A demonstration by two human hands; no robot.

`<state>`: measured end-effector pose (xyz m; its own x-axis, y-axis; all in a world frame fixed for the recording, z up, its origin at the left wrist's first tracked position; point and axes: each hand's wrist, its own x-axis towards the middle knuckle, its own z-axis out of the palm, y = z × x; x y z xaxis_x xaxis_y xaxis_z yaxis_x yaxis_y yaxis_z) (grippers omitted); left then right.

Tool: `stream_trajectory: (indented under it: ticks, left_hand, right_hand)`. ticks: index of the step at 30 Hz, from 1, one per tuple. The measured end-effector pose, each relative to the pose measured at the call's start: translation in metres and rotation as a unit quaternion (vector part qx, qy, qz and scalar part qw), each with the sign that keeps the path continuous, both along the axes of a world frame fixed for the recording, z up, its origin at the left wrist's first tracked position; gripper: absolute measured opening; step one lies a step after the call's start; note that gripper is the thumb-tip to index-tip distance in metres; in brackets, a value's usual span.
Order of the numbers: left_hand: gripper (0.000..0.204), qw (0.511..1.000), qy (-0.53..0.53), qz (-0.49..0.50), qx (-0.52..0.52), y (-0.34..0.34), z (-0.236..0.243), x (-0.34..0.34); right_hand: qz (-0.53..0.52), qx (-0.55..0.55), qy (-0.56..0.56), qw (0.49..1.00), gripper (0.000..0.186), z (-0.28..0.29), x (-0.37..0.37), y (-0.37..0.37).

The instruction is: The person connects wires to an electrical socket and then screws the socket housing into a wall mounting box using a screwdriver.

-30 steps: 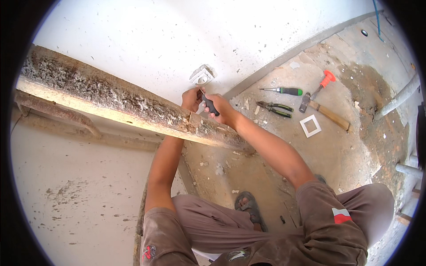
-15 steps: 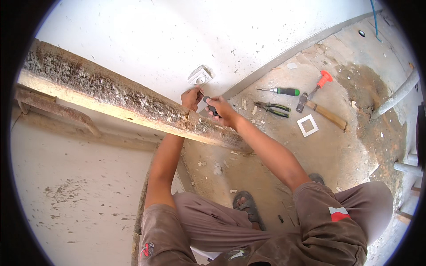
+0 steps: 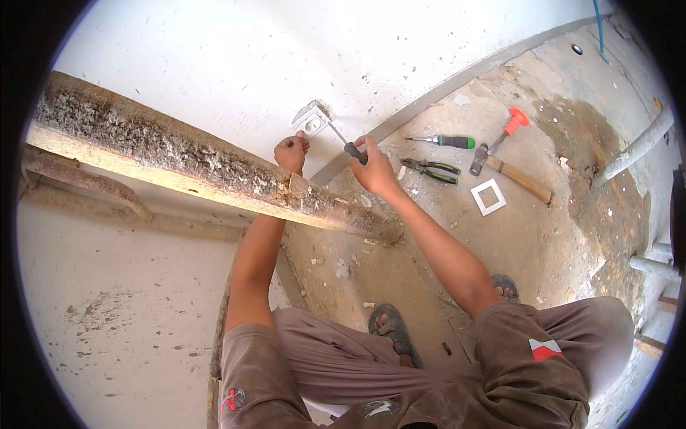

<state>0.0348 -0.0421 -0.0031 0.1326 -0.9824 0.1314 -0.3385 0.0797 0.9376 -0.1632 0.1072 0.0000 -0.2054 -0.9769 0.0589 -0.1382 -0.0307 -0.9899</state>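
A white wall socket (image 3: pixel 312 124) sits in a rough recess low on the white wall. My right hand (image 3: pixel 374 170) is closed round the dark handle of a screwdriver (image 3: pixel 350 148). Its thin metal shaft slants up and left, and the tip meets the right side of the socket. Just below the socket is my left hand (image 3: pixel 291 153), fingers curled, one fingertip at the socket's lower left edge. Whether those fingers pinch anything small cannot be made out.
A thick, plaster-crusted beam (image 3: pixel 171 150) crosses above my left forearm. On the dusty floor lie a green-and-grey screwdriver (image 3: pixel 454 141), pliers (image 3: pixel 432 170), a hammer (image 3: pixel 518 177), a chisel with an orange guard (image 3: pixel 513 123) and a white square frame (image 3: pixel 489 197). A pipe (image 3: pixel 632 154) stands at right.
My right hand has drawn back from the left hand, and the screwdriver's shaft now reaches the socket's right side. My left hand stays below the socket, its fingers more curled.
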Motion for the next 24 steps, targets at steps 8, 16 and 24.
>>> stream_trajectory:
  ticks: [8,16,24]
  left_hand:
    - [0.031,0.968,-0.237,0.014,-0.082,-0.003,0.009,-0.001]
    - [0.030,0.934,-0.334,0.061,-0.110,-0.012,0.011,0.002]
    - [0.029,0.944,-0.312,0.031,-0.102,-0.005,0.012,-0.008]
  right_hand:
    - [-0.031,-0.059,0.037,0.997,0.033,0.005,0.000,-0.007]
    - [-0.044,-0.072,0.035,0.996,0.031,0.008,0.006,-0.013]
    - [-0.033,-0.018,-0.130,0.991,0.030,-0.011,0.003,-0.030]
